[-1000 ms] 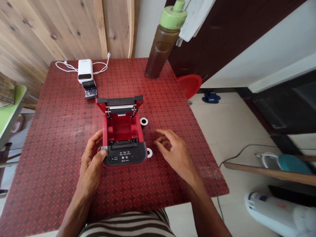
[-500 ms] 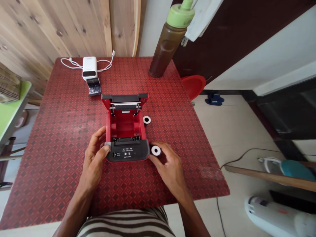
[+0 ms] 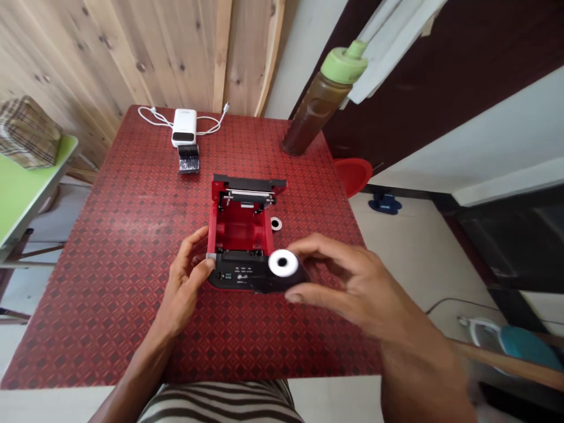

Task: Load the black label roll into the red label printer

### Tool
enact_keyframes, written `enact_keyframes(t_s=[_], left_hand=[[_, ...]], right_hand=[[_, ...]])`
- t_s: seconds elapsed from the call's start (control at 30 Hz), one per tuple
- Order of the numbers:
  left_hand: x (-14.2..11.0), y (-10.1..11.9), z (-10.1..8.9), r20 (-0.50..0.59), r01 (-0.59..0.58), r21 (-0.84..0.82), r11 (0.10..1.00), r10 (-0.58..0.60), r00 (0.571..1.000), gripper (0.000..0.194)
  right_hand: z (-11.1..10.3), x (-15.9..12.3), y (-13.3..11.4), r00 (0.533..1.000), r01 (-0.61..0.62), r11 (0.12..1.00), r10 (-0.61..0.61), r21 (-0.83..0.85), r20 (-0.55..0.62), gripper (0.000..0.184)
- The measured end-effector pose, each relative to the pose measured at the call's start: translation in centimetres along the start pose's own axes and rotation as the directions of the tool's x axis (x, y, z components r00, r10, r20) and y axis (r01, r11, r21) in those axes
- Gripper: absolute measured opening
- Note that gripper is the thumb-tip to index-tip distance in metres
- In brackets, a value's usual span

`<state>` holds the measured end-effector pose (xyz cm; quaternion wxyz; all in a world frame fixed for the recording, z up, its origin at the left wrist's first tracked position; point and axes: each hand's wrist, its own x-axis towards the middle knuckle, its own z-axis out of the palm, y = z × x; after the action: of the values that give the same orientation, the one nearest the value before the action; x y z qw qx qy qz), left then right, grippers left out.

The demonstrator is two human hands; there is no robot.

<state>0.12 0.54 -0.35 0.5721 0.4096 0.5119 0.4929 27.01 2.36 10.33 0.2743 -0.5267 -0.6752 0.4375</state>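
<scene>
A red and black label printer (image 3: 241, 234) stands on the table with its lid raised, and its red inner bay shows no roll. My left hand (image 3: 187, 285) grips the printer's left side, thumb on the front corner and fingers along the wall. Lifted above the right front of the printer is a dark roll of paper (image 3: 289, 258) with a white end and a hollow core, pinched between the thumb and fingers of my right hand (image 3: 352, 285). A second roll (image 3: 279, 226) stands at the printer's right side, partly hidden behind it.
The red patterned table (image 3: 132, 305) has a white device (image 3: 184, 124) with a cable (image 3: 211, 126) at the back, a curled dark strip (image 3: 189, 160) before it. A tall brown bottle (image 3: 315, 108) with a green lid stands back right. A red stool (image 3: 355, 176) is beyond the right edge.
My right hand has raised the paper roll from the table beside the printer to above its right front. My left hand stays on the printer. The view has shifted.
</scene>
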Motion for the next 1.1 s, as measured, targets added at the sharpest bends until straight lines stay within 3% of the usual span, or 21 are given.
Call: enact_keyframes(t_s=[0.17,0.33,0.47,0.63,0.8,0.9,1.1], left_hand=[[-0.1,0.2,0.2,0.019,-0.024,-0.008,1.000,0.025,1.000,0.056],[-0.7,-0.3,0.1,-0.040,-0.214,0.139,0.967,0.221,0.974,0.050],[-0.5,0.0,0.3,-0.031,-0.362,0.341,0.868,0.395,0.918,0.041],[0.1,1.6,1.0,0.026,-0.421,0.529,0.737,0.482,0.876,0.028],[0.8,3.2,1.4,0.040,-0.383,0.656,0.650,0.477,0.878,0.010],[1.5,3.7,1.5,0.087,-0.377,0.675,0.634,0.439,0.894,0.012],[3.3,4.2,1.7,0.154,-0.360,0.734,0.575,0.376,0.914,0.015]], right_hand=[[3.2,4.5,-0.4,0.999,0.023,0.999,-0.022,-0.046,0.030,0.020],[4.1,5.2,0.2,0.997,-0.020,0.999,0.017,0.048,0.070,0.024],[4.1,5.6,0.1,0.998,-0.012,0.991,0.021,-0.135,0.065,0.017],[4.3,6.6,-0.6,0.990,0.083,0.925,-0.032,-0.370,0.140,0.011],[5.3,7.4,-1.4,0.985,0.083,0.773,0.034,-0.629,0.171,0.010],[6.1,8.1,-1.9,0.982,0.040,0.667,0.113,-0.744,0.154,0.016],[6.6,9.7,-2.3,0.964,0.011,0.602,0.206,-0.798,0.169,0.026]])
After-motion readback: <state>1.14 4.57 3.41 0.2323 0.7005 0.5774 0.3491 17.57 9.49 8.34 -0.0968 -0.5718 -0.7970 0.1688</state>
